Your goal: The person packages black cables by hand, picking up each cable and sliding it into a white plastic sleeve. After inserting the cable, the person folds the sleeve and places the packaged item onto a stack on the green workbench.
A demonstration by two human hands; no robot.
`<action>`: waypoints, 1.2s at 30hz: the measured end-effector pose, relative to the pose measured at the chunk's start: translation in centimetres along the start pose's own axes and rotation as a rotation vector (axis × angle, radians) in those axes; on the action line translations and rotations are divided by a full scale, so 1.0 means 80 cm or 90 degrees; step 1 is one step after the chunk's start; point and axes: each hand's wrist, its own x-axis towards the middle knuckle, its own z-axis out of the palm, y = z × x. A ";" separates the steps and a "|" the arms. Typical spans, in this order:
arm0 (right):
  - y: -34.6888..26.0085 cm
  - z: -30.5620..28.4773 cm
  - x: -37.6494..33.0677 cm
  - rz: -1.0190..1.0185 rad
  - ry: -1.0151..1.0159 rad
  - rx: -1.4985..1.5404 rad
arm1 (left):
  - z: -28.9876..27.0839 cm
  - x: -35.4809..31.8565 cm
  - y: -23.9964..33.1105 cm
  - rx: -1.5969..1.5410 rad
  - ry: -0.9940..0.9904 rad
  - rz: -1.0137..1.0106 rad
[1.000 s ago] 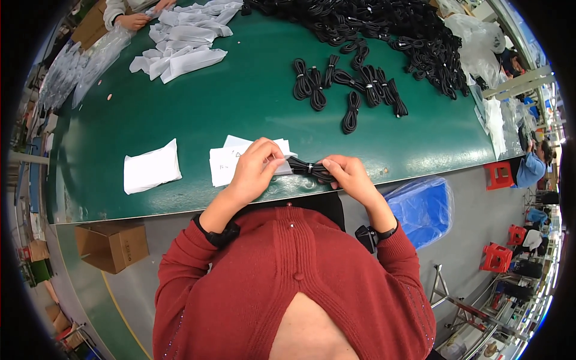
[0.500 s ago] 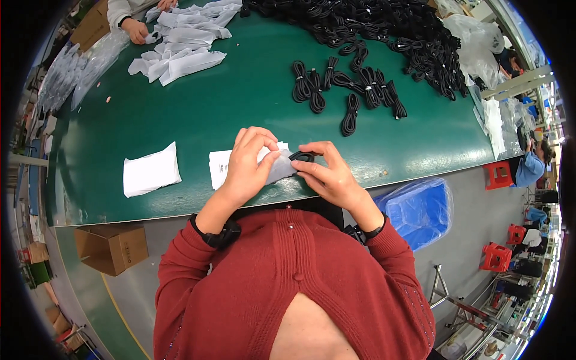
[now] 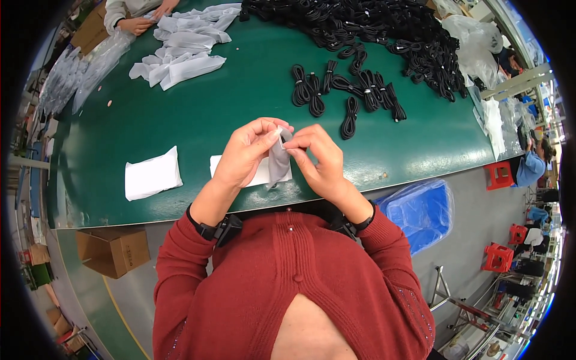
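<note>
grey pouch (image 3: pixel 278 161) pinched in both hands | white flat bags (image 3: pixel 153 175) on green table (another heap far left) | brown carton (image 3: pixel 114 252) below

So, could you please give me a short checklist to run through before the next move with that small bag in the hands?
1. Bag held by both hands: ok. The left hand and right hand pinch the top of the small translucent bag.
2. Bag clear of the table: ok, it hangs above the green table.
3. Cable bundle fully inside the bag: cannot tell; only a dark shape shows through.
4. Bag mouth closed: cannot tell, fingers cover it.
5. More empty bags within reach: ok, a white bag stack lies to the left.
6. More cable bundles ready: ok, on the table ahead.
</note>
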 end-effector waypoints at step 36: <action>0.000 -0.056 -0.070 0.182 -0.203 -0.133 | -0.004 -0.036 -0.064 0.548 0.101 0.151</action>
